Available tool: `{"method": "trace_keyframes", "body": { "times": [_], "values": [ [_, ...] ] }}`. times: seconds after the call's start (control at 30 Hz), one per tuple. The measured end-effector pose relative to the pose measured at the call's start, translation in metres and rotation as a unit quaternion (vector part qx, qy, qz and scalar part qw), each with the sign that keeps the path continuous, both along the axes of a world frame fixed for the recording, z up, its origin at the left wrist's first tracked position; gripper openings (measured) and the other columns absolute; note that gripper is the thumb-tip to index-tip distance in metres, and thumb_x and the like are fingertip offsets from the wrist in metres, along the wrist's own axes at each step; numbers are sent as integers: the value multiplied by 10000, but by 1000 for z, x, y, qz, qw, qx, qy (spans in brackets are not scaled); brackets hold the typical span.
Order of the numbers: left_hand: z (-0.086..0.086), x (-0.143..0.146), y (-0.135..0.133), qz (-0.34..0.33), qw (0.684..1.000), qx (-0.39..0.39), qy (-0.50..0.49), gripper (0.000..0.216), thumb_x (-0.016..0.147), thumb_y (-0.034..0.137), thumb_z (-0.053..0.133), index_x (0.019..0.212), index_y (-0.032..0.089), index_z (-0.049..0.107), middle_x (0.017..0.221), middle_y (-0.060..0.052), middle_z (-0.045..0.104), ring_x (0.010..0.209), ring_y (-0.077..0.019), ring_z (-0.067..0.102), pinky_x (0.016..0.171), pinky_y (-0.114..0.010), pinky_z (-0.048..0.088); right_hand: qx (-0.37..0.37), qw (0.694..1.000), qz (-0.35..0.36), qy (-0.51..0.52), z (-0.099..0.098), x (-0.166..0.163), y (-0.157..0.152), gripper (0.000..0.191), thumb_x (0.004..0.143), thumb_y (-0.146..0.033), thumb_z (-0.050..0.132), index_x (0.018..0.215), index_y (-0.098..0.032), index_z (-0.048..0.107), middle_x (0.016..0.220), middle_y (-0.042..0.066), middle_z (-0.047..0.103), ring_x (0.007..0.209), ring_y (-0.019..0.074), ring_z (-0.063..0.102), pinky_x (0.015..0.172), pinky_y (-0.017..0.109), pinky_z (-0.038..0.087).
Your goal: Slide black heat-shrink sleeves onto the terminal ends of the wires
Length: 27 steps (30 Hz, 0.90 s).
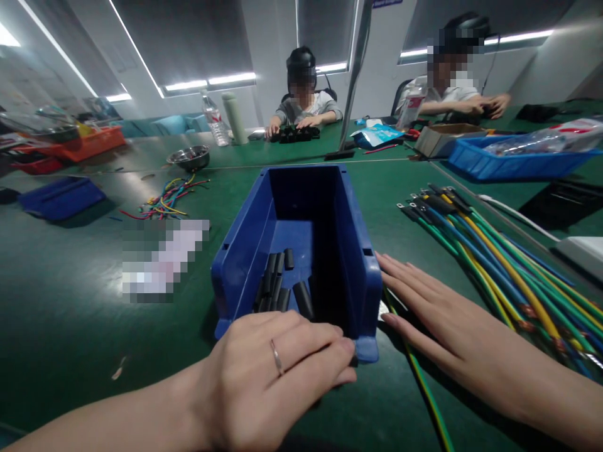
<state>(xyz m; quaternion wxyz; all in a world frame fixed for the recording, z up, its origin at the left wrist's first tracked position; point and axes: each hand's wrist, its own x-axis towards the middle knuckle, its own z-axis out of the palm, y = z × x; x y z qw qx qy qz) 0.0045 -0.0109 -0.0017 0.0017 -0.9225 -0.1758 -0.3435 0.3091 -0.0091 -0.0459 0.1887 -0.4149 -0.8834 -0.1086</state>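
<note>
A blue plastic storage bin (362, 251) stands in front of me with its low front toward me. Several short black tubes (304, 298) lie loose in it, mostly on the left. My left hand (277, 364), with a ring on one finger, is curled over the bin's front lip; its fingers are together and the thumb is hidden. Along the bin's right outer side my right hand (428, 307) lies with fingers stretched out, fingertips at the wall. A green-and-yellow wire (424, 376) runs under its thumb, beside a small white piece partly covered by the hand.
Cut cables with ring terminals (499, 263) lie at the right. Thin coloured wires (169, 199) and a metal bowl (189, 157) are at the left. Farther right is a light-blue tray (522, 160). Two people sit across the table, a metal pole (355, 75) near them.
</note>
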Motion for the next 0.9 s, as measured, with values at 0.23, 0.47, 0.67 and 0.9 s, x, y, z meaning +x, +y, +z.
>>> {"method": "trace_keyframes", "body": {
  "times": [0.23,0.47,0.67,0.9],
  "values": [
    [3,2,0,2,1000,8,23,158,1126,209,581,1149,130,716,1007,-38,861,862,-125,817,795,-206,660,16,1000,-11,-3,5,-1,2,479,1146,-443,385,1416,-140,640,1496,163,663,1343,321,689,983,546,671],
    [3,3,0,11,1000,13,10,182,1131,225,572,1119,151,737,959,-26,860,810,-116,818,741,-184,670,-53,999,-11,5,6,21,5,380,1124,-349,428,1418,-183,601,1439,146,693,1281,269,718,990,480,686],
    [2,4,-1,12,1000,9,10,200,1147,225,538,1135,154,724,969,-21,856,819,-116,819,741,-194,667,-92,995,-16,42,6,25,4,303,1115,-351,481,1340,-264,665,1369,97,702,1163,245,738,907,429,680],
    [3,3,-2,15,1000,12,3,176,1132,229,575,1118,153,733,978,3,857,839,-97,814,772,-171,653,-96,994,-25,42,6,18,5,385,1105,-486,524,1408,-264,612,1445,100,664,1289,287,675,1021,532,643]
  ]
}}
